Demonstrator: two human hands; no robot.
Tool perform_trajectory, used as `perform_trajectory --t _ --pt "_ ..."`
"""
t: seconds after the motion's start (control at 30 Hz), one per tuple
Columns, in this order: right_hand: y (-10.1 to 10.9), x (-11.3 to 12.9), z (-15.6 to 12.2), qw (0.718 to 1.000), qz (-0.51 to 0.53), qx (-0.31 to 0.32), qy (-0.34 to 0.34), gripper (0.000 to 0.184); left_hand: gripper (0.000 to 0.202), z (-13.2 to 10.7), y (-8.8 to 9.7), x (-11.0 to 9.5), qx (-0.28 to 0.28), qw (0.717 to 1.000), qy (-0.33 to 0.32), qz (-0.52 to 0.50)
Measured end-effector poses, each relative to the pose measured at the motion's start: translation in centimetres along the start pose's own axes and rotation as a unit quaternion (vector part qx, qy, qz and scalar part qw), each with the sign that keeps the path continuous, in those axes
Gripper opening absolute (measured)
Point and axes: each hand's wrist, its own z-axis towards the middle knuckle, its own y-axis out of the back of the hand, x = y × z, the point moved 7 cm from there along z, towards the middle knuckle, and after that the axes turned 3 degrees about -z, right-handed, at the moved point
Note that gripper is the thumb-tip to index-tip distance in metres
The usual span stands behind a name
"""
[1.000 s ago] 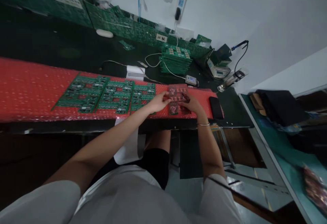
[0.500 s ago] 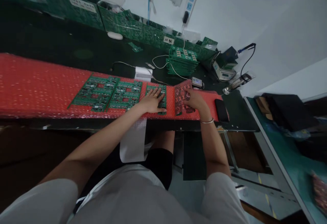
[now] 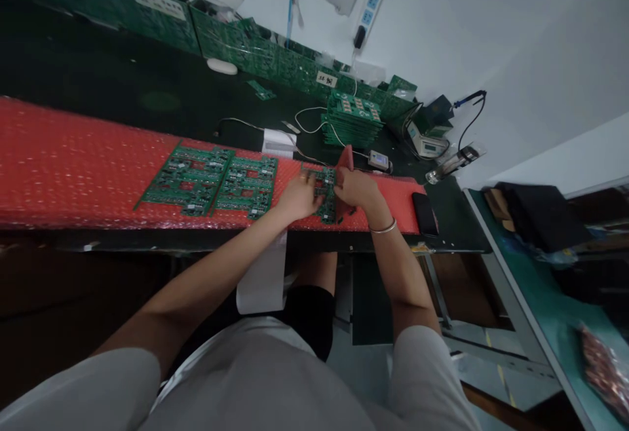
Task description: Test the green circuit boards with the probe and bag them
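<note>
A long sheet of red bubble wrap (image 3: 73, 156) covers the front of the dark bench. Two green circuit boards (image 3: 189, 179) (image 3: 248, 185) lie side by side on it. A third green circuit board (image 3: 325, 194) sits between my hands. My left hand (image 3: 296, 196) rests on that board's left side with fingers bent over it. My right hand (image 3: 358, 188) is closed on the wrap's right end, whose flap (image 3: 346, 156) stands lifted and folded toward the board. A bangle is on my right wrist.
A black phone (image 3: 423, 213) lies on the wrap's right end. Behind are a stack of green boards (image 3: 351, 116), a small meter (image 3: 381, 159), a scale (image 3: 427, 146), a white mouse (image 3: 222, 66) and boards leaning on the wall (image 3: 246, 44). A teal table (image 3: 535, 300) stands at right.
The wrapped red bundle has been opened: the flap lifted up, and my right hand pulls it left over the third board. My left hand shifted right onto that board.
</note>
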Motion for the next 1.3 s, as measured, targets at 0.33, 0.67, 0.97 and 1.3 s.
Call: perform_trajectory --t 0.33,0.67,0.97,1.3 --pt "-4.1 7.5 2.1 0.991 0.095 0.007 0.090 0.091 0.040 -1.4 0.0 4.9 0.032 0.998 0.040 -0.022" --pt "-5.9 -1.4 0.1 0.966 0.233 -0.104 -0.049 0.064 0.032 -3.7 1.5 3.0 0.010 0.999 -0.027 -0.040" --pt "-6.5 0.8 1.5 0.938 0.338 -0.064 0.046 0.073 0.048 -4.4 2.9 7.4 0.067 0.995 -0.073 0.020" --pt "-0.6 6.5 0.9 1.000 -0.005 -0.009 0.020 0.064 0.073 -5.6 2.7 10.2 0.093 0.992 0.022 0.083"
